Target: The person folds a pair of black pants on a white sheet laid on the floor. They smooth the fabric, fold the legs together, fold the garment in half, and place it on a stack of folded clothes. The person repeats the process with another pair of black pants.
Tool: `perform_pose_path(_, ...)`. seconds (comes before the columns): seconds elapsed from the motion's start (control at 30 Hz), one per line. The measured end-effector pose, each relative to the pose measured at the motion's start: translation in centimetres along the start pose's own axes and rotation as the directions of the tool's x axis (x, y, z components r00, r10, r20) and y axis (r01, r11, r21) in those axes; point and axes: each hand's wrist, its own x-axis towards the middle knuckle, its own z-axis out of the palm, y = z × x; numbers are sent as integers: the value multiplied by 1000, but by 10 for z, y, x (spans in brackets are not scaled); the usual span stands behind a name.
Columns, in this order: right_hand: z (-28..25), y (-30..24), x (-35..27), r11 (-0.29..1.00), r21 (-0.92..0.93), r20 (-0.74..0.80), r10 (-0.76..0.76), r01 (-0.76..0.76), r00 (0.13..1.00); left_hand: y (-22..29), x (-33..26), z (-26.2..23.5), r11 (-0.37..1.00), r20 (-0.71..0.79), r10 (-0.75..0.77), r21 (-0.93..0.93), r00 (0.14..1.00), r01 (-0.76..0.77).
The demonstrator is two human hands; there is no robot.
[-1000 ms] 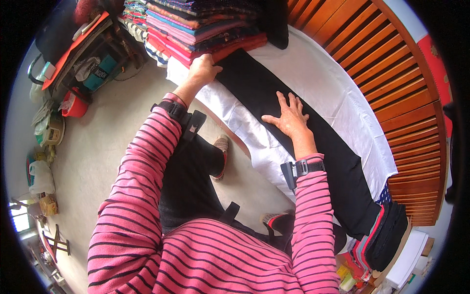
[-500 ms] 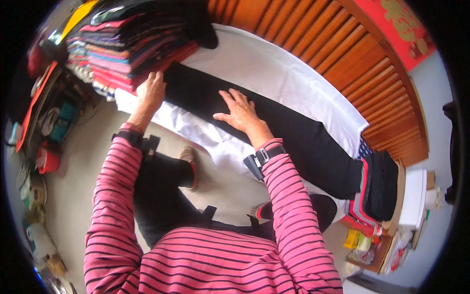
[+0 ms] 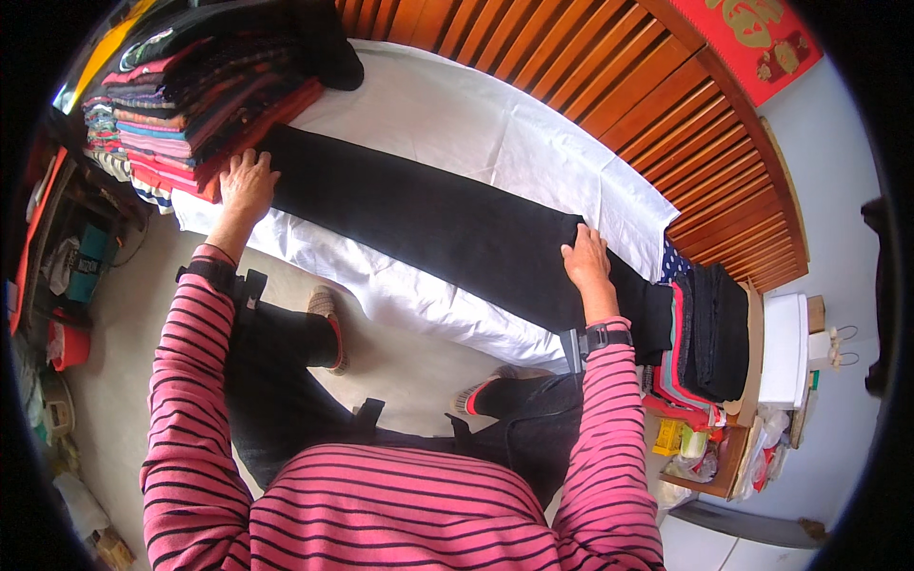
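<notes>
A pair of black trousers [image 3: 419,211] lies in a long flat strip on a white sheet, running from upper left to lower right. My left hand [image 3: 249,188] is at its left end, beside a tall stack of folded clothes [image 3: 157,133], with bent fingers closed on the cloth's edge. Toward the right end, my right hand [image 3: 590,262] has its fingers curled on the black cloth, where a small crease rises at the far edge. The fingertips' undersides are hidden in both hands.
The white sheet [image 3: 428,95] covers a bed with a slatted wooden headboard [image 3: 609,76]. Folded dark and red clothes [image 3: 719,328] are piled at the right end. A white box [image 3: 785,347] stands beyond them. A red bucket [image 3: 71,343] is on the floor at left.
My right hand has slid right along the trousers, from spread fingers to curled ones. My left hand stays at the left end. The whole view has shifted somewhat.
</notes>
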Motion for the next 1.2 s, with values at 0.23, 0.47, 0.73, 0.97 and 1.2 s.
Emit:
perform_pose_path(0.23, 25, 29, 20, 989, 131, 183, 46, -71, 982, 3, 6, 0, 989, 97, -146, -17, 985, 148)
perform_pose_path(0.47, 9, 25, 25, 989, 118, 214, 60, -87, 975, -1, 13, 5, 974, 110, -227, 8, 968, 228)
perform_pose_path(0.73, 25, 23, 18, 981, 123, 34, -157, 151, 987, -14, 16, 19, 963, 87, -261, -40, 961, 266)
perform_pose_path(0.97, 30, 23, 35, 985, 135, 152, -128, 108, 980, -12, 15, 3, 944, 63, -313, -91, 948, 318)
perform_pose_path(1.2, 22, -2, 20, 998, 1, 104, -69, 69, 992, -17, 7, -3, 953, -64, -268, -163, 961, 255)
